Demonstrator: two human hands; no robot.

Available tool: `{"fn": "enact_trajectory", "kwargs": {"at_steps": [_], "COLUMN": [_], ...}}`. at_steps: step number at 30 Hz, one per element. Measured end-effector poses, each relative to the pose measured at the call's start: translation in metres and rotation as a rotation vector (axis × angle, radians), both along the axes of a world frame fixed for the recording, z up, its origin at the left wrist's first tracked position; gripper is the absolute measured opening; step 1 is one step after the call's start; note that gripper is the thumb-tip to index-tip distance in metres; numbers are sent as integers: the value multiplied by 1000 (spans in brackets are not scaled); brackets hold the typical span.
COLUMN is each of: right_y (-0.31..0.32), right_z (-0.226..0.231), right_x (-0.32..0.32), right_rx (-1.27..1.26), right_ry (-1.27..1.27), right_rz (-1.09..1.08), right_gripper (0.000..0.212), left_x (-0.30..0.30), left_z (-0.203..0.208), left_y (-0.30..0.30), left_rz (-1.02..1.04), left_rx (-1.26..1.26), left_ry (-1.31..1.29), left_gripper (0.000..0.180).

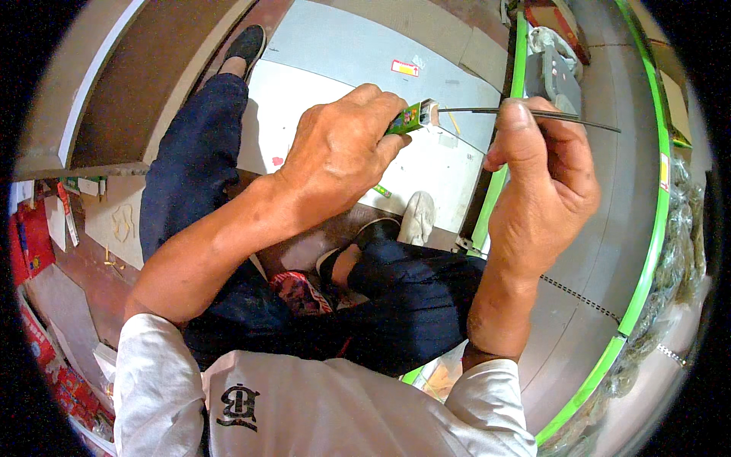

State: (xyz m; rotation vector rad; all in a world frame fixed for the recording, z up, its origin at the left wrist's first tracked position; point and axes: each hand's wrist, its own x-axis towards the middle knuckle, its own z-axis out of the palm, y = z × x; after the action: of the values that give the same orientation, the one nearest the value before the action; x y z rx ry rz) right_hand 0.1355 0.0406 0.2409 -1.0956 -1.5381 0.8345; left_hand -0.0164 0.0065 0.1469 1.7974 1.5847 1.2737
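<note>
My left hand is closed around a small, narrow green box with a coloured print and a pale, open-looking end that faces right. Between the thumb and fingers of my right hand is pinched a thin dark stick. The stick lies nearly level, its left end at the mouth of the box and its right end sticking out past my fingers. Whether its tip is inside the box I cannot tell. Both hands are held up over a white board on the floor.
A grey board lies beyond the white one. To the right is a grey shelf with green edges, holding a dark grey plastic case. A brown cabinet stands at the left, and a whitish cloth lies near my foot.
</note>
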Motion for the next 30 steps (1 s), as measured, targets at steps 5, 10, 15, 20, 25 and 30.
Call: {"fn": "enact_trajectory", "kwargs": {"at_steps": [5,10,15,20,25,30], "right_y": [-3,-1,-2,1,-1,-4], "right_z": [-6,-12,-14,-21,-28,-30], "right_x": [-3,-2,2,2,0,-1], "right_rx": [-28,20,19,150,91,53], "right_ry": [-22,-44,-76,-200,-153,-144], "right_rz": [26,15,-16,7,-1,-37], "right_gripper": [10,11,12,11,12,12], "left_x": [-4,-1,5,6,7,6], "left_z": [-1,-2,-3,-5,-7,-9], "left_y": [0,0,1,3,4,3], "left_rz": [-20,-28,-12,3,11,7], "left_rx": [-51,-25,26,62,136,150], "left_ry": [41,49,1,44,87,141], "left_gripper": [31,31,17,17,17,20]}}
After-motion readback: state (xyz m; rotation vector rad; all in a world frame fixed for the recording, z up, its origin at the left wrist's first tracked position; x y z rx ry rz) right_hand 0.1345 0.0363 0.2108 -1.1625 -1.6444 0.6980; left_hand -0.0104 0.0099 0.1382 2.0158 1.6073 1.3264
